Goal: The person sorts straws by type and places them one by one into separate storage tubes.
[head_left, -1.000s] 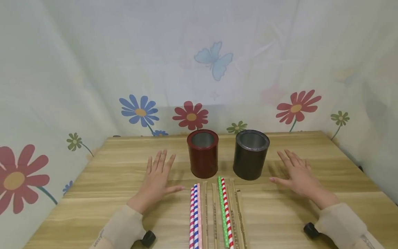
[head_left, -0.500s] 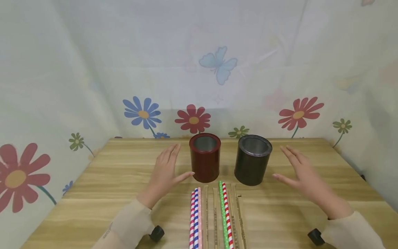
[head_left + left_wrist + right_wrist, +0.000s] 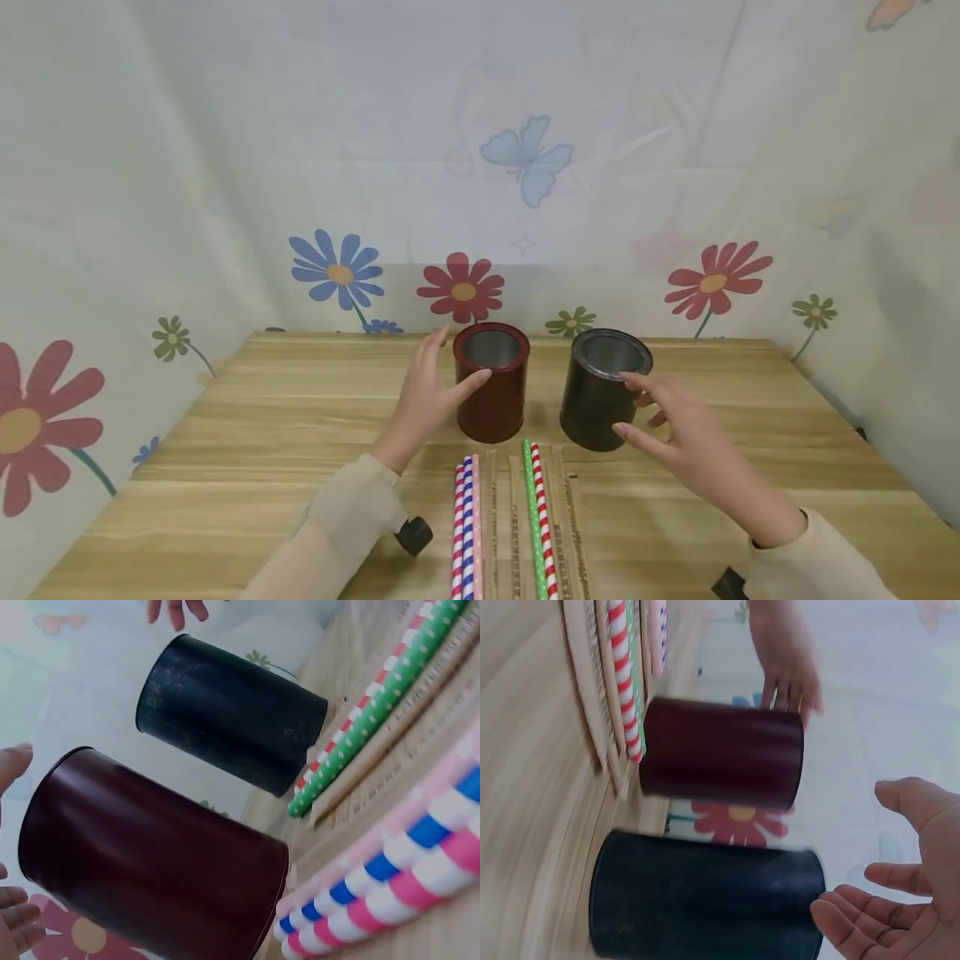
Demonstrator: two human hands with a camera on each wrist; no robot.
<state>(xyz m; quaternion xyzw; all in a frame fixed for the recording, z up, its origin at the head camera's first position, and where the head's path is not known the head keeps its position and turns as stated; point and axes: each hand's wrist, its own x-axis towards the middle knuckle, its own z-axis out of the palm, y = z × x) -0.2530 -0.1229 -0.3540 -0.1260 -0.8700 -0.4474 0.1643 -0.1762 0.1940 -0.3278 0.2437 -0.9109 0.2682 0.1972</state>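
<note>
A dark red can (image 3: 491,404) and a black can (image 3: 597,408) stand upright side by side, their tops uncovered. My left hand (image 3: 422,406) is at the red can's left side, its thumb in front of the rim and its fingers towards the far side. The left wrist view shows that thumb and fingers spread about the can's top, apart from it. My right hand (image 3: 688,442) is at the black can's right side, fingers slightly bent; in the right wrist view a fingertip is at the can's rim, and whether it touches I cannot tell.
In front of the cans lie striped and dotted paper straws: blue-and-white (image 3: 468,533), pink-and-white (image 3: 457,542), pale pink (image 3: 477,525), green dotted (image 3: 535,508) and red-and-white (image 3: 543,517). Several brown printed strips (image 3: 515,525) lie among them. A flowered cloth (image 3: 600,208) hangs behind the wooden table (image 3: 300,417).
Both hands have risen from near the tabletop and moved inward, the left to the red can and the right to the black can. The cans and straws have stayed in place.
</note>
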